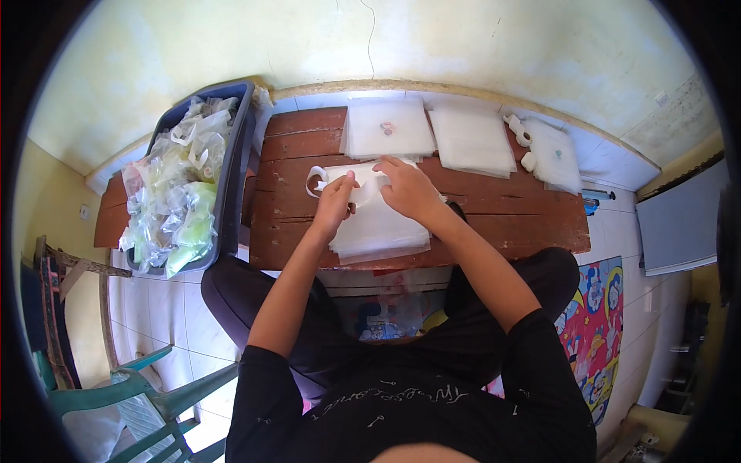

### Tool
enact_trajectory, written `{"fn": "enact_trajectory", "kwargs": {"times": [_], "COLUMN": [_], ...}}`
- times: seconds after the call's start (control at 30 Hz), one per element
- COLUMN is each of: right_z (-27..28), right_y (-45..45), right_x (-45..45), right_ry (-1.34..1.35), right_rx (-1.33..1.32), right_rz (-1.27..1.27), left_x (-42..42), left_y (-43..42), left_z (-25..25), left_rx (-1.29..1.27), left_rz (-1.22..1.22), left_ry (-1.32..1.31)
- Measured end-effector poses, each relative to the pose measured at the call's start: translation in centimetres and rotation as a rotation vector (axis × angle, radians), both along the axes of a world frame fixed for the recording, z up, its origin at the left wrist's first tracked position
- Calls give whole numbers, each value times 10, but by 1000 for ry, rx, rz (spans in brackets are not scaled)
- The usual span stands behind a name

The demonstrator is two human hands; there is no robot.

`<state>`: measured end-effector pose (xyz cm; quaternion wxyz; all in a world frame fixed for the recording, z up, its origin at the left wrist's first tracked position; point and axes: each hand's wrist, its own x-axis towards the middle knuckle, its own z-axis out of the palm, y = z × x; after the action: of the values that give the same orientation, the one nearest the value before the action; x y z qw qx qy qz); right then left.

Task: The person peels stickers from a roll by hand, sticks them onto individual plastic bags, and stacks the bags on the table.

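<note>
A stack of clear plastic sheets or bags (378,239) lies in front of me on the brown wooden table (285,224). Above it, my left hand (335,204) is closed with its thumb up, gripping a white strip (369,187). My right hand (411,190) is bent over the same strip, its fingertips apparently pinching it near the stack's far side. Just left of my left hand sits a white loop (315,182); whether it joins the strip I cannot tell.
Three more plastic stacks (390,130) (472,141) (553,154) line the table's far side, with white rolls (519,130) between two of them. A dark tub (242,139) full of crumpled plastic bags (185,170) stands left. A green chair (147,401) is at lower left.
</note>
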<state>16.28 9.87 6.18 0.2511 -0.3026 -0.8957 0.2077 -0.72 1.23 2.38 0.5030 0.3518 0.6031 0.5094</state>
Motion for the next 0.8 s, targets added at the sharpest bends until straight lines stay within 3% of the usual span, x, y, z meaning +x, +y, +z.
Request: {"fn": "enact_trajectory", "kwargs": {"times": [0.13,0.2,0.23,0.3,0.47,0.8], "right_z": [10,-4,-4,-2,0,22], "right_y": [-11,-4,-5,-8,-1,3], "right_x": [-11,-19,-21,-24,-22,-13], "right_ry": [-127,178,177,204,159,54], "right_rx": [-56,99,99,-318,-529,-464], "right_rz": [-68,153,155,208,163,99], "left_x": [-4,-7,-10,-13,-9,-15], "left_y": [-2,-1,-1,-1,-5,-8], "left_z": [7,4,1,-1,12,22], "left_rx": [-67,-47,-10,27,114,67], "left_rz": [117,150,113,80,-50,-270], "left_ry": [-123,-181,-221,-262,-320,-84]}}
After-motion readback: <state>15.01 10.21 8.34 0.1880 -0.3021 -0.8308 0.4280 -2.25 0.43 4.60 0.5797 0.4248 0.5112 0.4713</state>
